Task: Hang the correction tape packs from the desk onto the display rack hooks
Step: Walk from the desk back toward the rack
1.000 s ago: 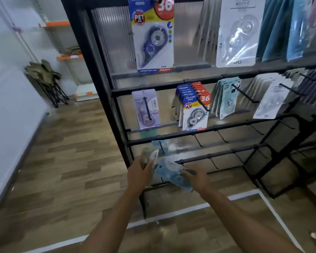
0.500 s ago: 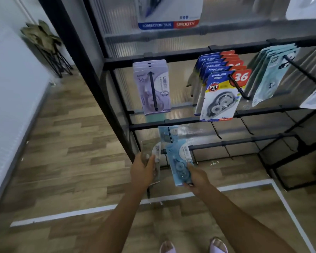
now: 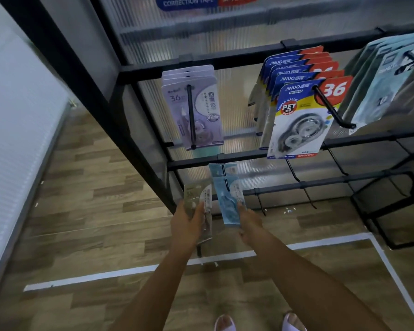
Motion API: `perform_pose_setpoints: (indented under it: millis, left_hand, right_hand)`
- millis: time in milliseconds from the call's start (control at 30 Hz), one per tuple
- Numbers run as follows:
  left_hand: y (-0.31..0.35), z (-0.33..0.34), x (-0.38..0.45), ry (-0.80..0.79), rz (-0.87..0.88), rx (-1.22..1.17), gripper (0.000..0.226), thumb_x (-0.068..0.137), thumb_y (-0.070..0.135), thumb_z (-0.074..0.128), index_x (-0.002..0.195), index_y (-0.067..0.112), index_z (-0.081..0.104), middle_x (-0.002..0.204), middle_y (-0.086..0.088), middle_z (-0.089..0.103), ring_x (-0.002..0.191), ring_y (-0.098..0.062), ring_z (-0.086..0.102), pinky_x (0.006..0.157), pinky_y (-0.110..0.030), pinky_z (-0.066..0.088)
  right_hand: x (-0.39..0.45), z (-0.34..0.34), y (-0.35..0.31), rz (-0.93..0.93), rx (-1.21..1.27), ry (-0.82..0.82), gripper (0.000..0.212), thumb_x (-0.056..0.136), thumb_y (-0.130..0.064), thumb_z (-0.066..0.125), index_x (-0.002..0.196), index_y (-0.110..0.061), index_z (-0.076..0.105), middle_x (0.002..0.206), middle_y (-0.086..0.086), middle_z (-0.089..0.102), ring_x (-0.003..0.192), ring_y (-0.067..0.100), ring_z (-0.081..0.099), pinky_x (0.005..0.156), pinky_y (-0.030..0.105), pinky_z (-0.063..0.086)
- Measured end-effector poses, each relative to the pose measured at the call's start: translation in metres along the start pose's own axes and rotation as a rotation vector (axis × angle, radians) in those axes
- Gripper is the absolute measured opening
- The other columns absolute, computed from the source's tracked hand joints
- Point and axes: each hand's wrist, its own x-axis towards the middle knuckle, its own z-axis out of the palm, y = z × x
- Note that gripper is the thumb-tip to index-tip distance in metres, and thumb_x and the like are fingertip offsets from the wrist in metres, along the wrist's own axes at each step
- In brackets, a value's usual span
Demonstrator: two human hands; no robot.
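Right grip [image 3: 247, 224] pinching bottom of blue pack [image 3: 227, 201], standing tall, top hole already around low hook [image 3: 225, 181] just above. Left grip [image 3: 189, 223] clutching beige packs [image 3: 198, 204] beside, nearly as close.

This is a stationery shop. A black metal display rack [image 3: 225, 60] with peg hooks [image 3: 332, 108] carries rows of identical carded correction tape packs [image 3: 299, 120], some printed with "36" and "Correction Tape". Wood-pattern flooring [image 3: 81, 211] with a white floor line [image 3: 105, 278] surrounds the fixture.
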Motion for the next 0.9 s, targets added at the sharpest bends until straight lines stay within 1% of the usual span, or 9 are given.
perform_pose_setpoints:
  millis: [100,233,333,433,500,567,700,800,900]
  left_hand:
    - [0.0,0.002,0.009,0.004,0.015,-0.015,0.018,0.092,0.039,0.058,0.105,0.026,0.055,0.085,0.015,0.062,0.074,0.001,0.06,0.046,-0.004,0.042]
    - [0.002,0.006,0.014,-0.011,0.05,0.019,0.023,0.092,0.046,0.055,0.107,0.028,0.053,0.09,0.013,0.061,0.076,0.004,0.058,0.053,-0.008,0.041]
    - [0.007,0.01,0.015,-0.051,0.111,0.046,0.031,0.092,0.047,0.053,0.113,0.024,0.056,0.091,0.015,0.061,0.076,0.007,0.057,0.053,-0.008,0.042]
    - [0.019,0.016,0.009,-0.093,0.169,0.018,0.03,0.095,0.035,0.055,0.115,0.014,0.059,0.091,0.011,0.062,0.074,0.007,0.058,0.054,-0.002,0.043]
    - [0.033,0.021,0.001,-0.123,0.217,-0.002,0.019,0.095,0.034,0.056,0.107,0.02,0.06,0.089,0.012,0.062,0.075,0.007,0.06,0.056,-0.003,0.043]
    - [0.051,0.026,-0.011,-0.154,0.243,-0.021,0.002,0.094,0.034,0.057,0.094,0.035,0.055,0.085,0.015,0.061,0.076,0.013,0.06,0.056,-0.006,0.044]
    - [0.089,0.042,-0.034,-0.139,0.346,-0.081,0.009,0.092,0.021,0.061,0.086,0.026,0.057,0.08,0.004,0.066,0.067,0.0,0.063,0.056,-0.009,0.046]
    - [0.113,0.055,-0.055,-0.128,0.37,-0.105,0.014,0.09,0.02,0.064,0.081,0.026,0.054,0.075,0.006,0.061,0.065,-0.003,0.057,0.052,-0.008,0.042]
    - [0.129,0.07,-0.076,-0.189,0.403,-0.122,0.005,0.091,0.021,0.063,0.09,0.019,0.058,0.08,0.005,0.063,0.069,-0.001,0.059,0.055,-0.008,0.043]
  right_hand:
    - [0.016,0.016,-0.014,-0.063,-0.023,-0.07,0.056,0.091,-0.052,0.051,0.12,-0.004,0.056,0.121,0.021,0.059,0.104,0.033,0.057,0.09,0.051,0.049]
    - [0.024,0.024,-0.03,0.048,0.059,-0.074,0.084,0.08,-0.064,0.058,0.146,-0.021,0.026,0.142,0.017,0.037,0.122,0.041,0.043,0.078,0.055,0.047]
    - [0.018,0.022,-0.032,0.017,0.021,-0.025,0.075,0.088,-0.05,0.056,0.147,-0.018,0.022,0.145,0.016,0.035,0.126,0.041,0.04,0.092,0.057,0.046]
    - [-0.012,0.013,-0.04,-0.101,-0.138,0.0,0.043,0.097,-0.036,0.044,0.128,-0.006,0.05,0.122,0.017,0.055,0.108,0.032,0.054,0.096,0.049,0.046]
    - [-0.039,0.0,-0.048,-0.185,-0.113,-0.055,0.025,0.098,-0.028,0.042,0.103,-0.013,0.061,0.107,0.014,0.063,0.098,0.026,0.06,0.094,0.046,0.049]
    - [-0.07,-0.016,-0.058,-0.308,-0.042,-0.116,0.022,0.098,-0.023,0.043,0.094,-0.018,0.064,0.104,0.01,0.068,0.096,0.021,0.065,0.091,0.042,0.053]
    - [-0.129,-0.054,-0.084,-0.5,0.101,-0.082,0.029,0.099,-0.033,0.043,0.085,-0.021,0.065,0.076,-0.003,0.071,0.069,0.008,0.069,0.055,0.02,0.054]
    - [-0.157,-0.083,-0.097,-0.599,0.182,-0.061,0.026,0.097,-0.031,0.049,0.084,-0.017,0.066,0.076,-0.002,0.071,0.069,0.009,0.069,0.057,0.022,0.054]
    - [-0.173,-0.111,-0.103,-0.676,0.203,-0.049,0.022,0.095,-0.024,0.056,0.079,-0.01,0.062,0.078,0.006,0.07,0.071,0.012,0.067,0.062,0.027,0.056]
